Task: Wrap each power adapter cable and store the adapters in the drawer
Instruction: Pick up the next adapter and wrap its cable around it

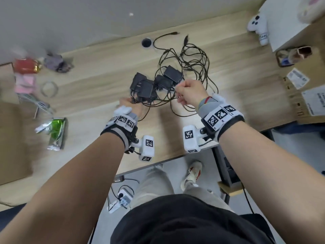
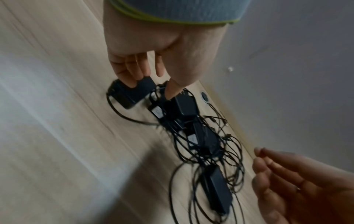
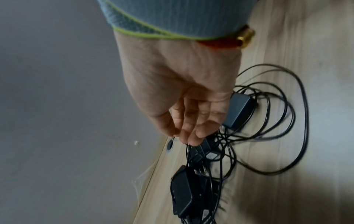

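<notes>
Several black power adapters lie in a heap mid-desk, their thin black cables tangled in loops behind and to the right. My left hand is at the heap's near-left side. In the left wrist view its fingers lie on the leftmost adapter, and the thumb presses at that adapter's far side. My right hand is at the heap's right side and pinches one thin cable between thumb and fingers. No drawer is clearly in view.
The wooden desk carries a cable hole at the back and a green foil packet, a red packet and a tape ring on the left. At the right are a white game controller and a cardboard box.
</notes>
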Demonstrator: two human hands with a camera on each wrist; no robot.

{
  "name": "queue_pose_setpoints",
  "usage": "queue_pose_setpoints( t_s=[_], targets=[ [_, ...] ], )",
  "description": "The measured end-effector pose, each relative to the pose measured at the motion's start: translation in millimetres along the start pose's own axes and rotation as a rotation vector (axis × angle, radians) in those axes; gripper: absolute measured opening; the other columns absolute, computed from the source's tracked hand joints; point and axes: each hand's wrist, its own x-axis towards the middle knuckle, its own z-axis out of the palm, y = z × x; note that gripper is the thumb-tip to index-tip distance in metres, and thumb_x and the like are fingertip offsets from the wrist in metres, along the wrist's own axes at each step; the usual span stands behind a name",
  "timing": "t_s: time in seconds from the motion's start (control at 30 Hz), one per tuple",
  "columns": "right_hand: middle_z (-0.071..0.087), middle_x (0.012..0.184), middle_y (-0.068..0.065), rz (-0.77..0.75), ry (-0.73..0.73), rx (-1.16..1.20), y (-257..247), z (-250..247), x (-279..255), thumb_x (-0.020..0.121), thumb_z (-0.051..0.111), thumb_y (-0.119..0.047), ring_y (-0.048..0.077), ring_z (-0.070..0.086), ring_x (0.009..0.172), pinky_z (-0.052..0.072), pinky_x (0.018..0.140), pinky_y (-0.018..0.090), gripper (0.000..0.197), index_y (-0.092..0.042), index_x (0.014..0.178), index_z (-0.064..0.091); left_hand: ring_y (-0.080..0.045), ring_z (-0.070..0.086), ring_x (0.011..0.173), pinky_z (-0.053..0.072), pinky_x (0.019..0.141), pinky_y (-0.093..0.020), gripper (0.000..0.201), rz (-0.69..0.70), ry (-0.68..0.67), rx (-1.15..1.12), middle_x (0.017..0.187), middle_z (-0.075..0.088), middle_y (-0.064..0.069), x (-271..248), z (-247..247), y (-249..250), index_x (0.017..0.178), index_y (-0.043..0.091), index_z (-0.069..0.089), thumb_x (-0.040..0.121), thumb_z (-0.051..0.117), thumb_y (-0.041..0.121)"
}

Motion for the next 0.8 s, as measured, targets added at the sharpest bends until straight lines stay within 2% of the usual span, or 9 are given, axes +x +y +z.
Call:
queue_pose_setpoints(
  t_s=[0.1,0.17,0.33,0.37,0.4,0.47,0.57,0.67,0.8],
  targets=[
    [0.062,0.072,0.006,0.031,-0.009,-0.029,-2.3,20.5,9.0,0.092,0.056,-0.009,0.014,0.055,0.047,0.045,0.045,0.019,0.016,-0.014,0.078,0.06,-0.028,0.06,0.109,0.049,0.091,-0.035,0.074,-0.086,0.002,0.1,0.124,0.059,-0.011,28.3,-4.7,-16.1,0.126,0.016,0.048,0.065,0.077,0.046],
    [0.061,0.072,0.006,0.053,-0.005,-0.037,-4.1,35.1,15.4,0.093,0.055,-0.008,0.014,0.054,0.049,0.045,0.044,0.019,0.017,-0.013,0.078,0.06,-0.027,0.052,0.112,0.041,0.093,-0.035,0.087,-0.063,-0.003,0.149,0.125,0.049,-0.009,36.0,-10.4,-16.2,0.142,0.012,0.035,0.072,0.079,0.035],
    [0.062,0.072,0.003,0.073,0.008,-0.072,-2.9,47.6,18.4,0.094,0.053,-0.008,0.014,0.056,0.051,0.046,0.045,0.019,0.014,-0.014,0.083,0.061,-0.024,0.042,0.101,0.043,0.096,-0.04,0.088,-0.106,-0.03,0.36,0.115,0.038,-0.007,44.1,-12.3,-12.7,0.13,0.022,0.032,0.064,0.079,0.055],
    [0.063,0.073,0.003,0.078,0.014,-0.079,-2.3,48.4,18.9,0.093,0.054,-0.009,0.014,0.056,0.052,0.047,0.046,0.019,0.013,-0.014,0.084,0.061,-0.024,0.044,0.097,0.039,0.1,-0.031,0.083,-0.117,-0.052,0.373,0.115,0.042,-0.006,45.4,-14.8,-11.3,0.122,0.026,0.032,0.063,0.078,0.061],
    [0.064,0.074,0.003,0.081,0.019,-0.086,-1.6,48.6,19.3,0.093,0.055,-0.01,0.015,0.057,0.054,0.048,0.047,0.02,0.012,-0.014,0.084,0.061,-0.021,0.046,0.088,0.034,0.088,-0.023,0.08,-0.118,-0.087,0.379,0.109,0.046,-0.003,45.2,-18.1,-8.5,0.114,0.026,0.032,0.06,0.077,0.066],
    [0.065,0.076,0.003,0.084,0.028,-0.103,-1.8,47.6,18.6,0.093,0.056,-0.012,0.015,0.059,0.055,0.049,0.05,0.021,0.011,-0.016,0.084,0.061,-0.019,0.056,0.077,0.049,0.068,-0.026,0.091,-0.082,-0.123,0.391,0.094,0.053,0.0,48.4,-23.9,-7.8,0.108,0.023,0.039,0.039,0.075,0.07],
    [0.066,0.077,0.004,0.065,0.019,-0.126,-6.2,46.3,15.9,0.092,0.056,-0.013,0.015,0.06,0.055,0.049,0.052,0.022,0.01,-0.016,0.084,0.062,-0.025,0.067,0.077,0.06,0.063,-0.039,0.093,-0.052,-0.144,0.264,0.088,0.063,-0.005,50.1,-31.7,-10.3,0.102,0.02,0.045,0.022,0.075,0.057],
    [0.066,0.077,0.002,-0.005,-0.027,-0.158,-19.4,44.6,9.7,0.091,0.056,-0.014,0.015,0.06,0.056,0.049,0.054,0.024,0.011,-0.018,0.083,0.062,-0.022,0.061,0.076,0.061,0.068,-0.039,0.078,-0.048,-0.165,0.084,0.087,0.059,-0.005,32.1,-48.1,3.5,0.107,0.022,0.043,0.042,0.084,0.039],
    [0.066,0.085,0.002,-0.097,-0.17,-0.248,-34.0,47.6,-3.5,0.091,0.061,-0.019,0.016,0.06,0.067,0.051,0.061,0.027,0.004,-0.02,0.09,0.065,-0.014,0.055,0.07,0.043,0.049,-0.023,0.083,0.067,-0.159,-0.103,0.096,0.059,-0.004,6.9,-63.5,23.9,0.134,0.017,0.037,0.066,0.084,0.026]
  ],
)
